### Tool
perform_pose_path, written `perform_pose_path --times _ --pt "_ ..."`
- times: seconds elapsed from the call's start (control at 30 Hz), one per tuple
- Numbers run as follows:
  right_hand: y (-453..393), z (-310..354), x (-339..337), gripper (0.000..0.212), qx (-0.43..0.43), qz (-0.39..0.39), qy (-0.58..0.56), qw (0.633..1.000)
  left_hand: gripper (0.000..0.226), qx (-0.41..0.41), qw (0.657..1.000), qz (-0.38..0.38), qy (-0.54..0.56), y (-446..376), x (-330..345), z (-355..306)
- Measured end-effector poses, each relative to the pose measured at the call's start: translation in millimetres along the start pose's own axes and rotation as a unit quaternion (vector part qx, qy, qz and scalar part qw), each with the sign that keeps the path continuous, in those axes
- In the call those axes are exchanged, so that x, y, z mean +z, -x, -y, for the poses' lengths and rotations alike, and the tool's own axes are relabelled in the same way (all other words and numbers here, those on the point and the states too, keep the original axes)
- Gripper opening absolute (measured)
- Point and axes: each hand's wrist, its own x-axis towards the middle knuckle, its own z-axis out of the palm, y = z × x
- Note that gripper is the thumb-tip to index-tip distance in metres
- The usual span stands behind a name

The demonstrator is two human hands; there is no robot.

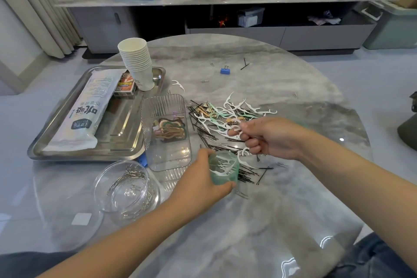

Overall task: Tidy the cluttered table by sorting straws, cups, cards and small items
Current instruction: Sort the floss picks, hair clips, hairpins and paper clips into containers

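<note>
The left hand (198,178) has its fingers curled round a small green translucent cup (223,170), holding it just above the table (282,205); a few white floss picks sit inside the cup. Just beyond the cup, the right hand (268,137) hovers with its fingers (234,132) pinching one white floss pick (237,128), the remaining fingers curled in. Under and beyond that hand lies the loose pile (225,117) of white and green floss picks mixed with black hairpins, spreading back down to the cup. To the left of the cup stands a clear ribbed box (167,133) with brownish hair clips in it, and nearer the person than that box a round clear container (126,189) holding metal clips. Left of the cup and further back, a steel tray (121,133) carries a long white packet (83,113), a small card box (125,86) and a stack of paper cups (136,61). Far beyond the cup, a blue binder clip (225,71) lies alone.
</note>
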Motion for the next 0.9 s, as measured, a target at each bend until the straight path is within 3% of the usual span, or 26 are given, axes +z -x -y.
perform_pose_path --times 0.17,0.37,0.43,0.63,0.73,0.9 --pt "6.1 -6.8 19.3 0.021 -0.137 -0.044 0.165 0.976 0.076 0.011 1.000 -0.003 -0.001 0.1 1.0 -1.4" --pt "7.0 -16.4 28.9 0.006 -0.204 -0.042 0.168 0.963 0.073 0.026 0.999 -0.015 0.011 -0.8 0.8 -3.9" --pt "5.7 -18.8 29.4 0.010 -0.226 -0.057 0.207 0.950 0.077 0.030 0.999 -0.012 0.027 -1.2 0.8 -4.5" --pt "2.9 -20.1 24.3 0.009 -0.242 -0.100 0.357 0.897 0.061 0.020 0.999 -0.003 0.044 -2.3 0.5 -3.4" --pt "5.1 -17.2 22.0 0.013 -0.220 -0.073 0.381 0.895 0.060 0.017 0.999 0.001 0.052 -3.7 1.1 -2.2" --pt "6.7 -17.7 23.4 0.020 -0.182 -0.023 0.518 0.835 0.057 0.017 1.000 -0.003 0.022 -4.5 2.4 0.9"
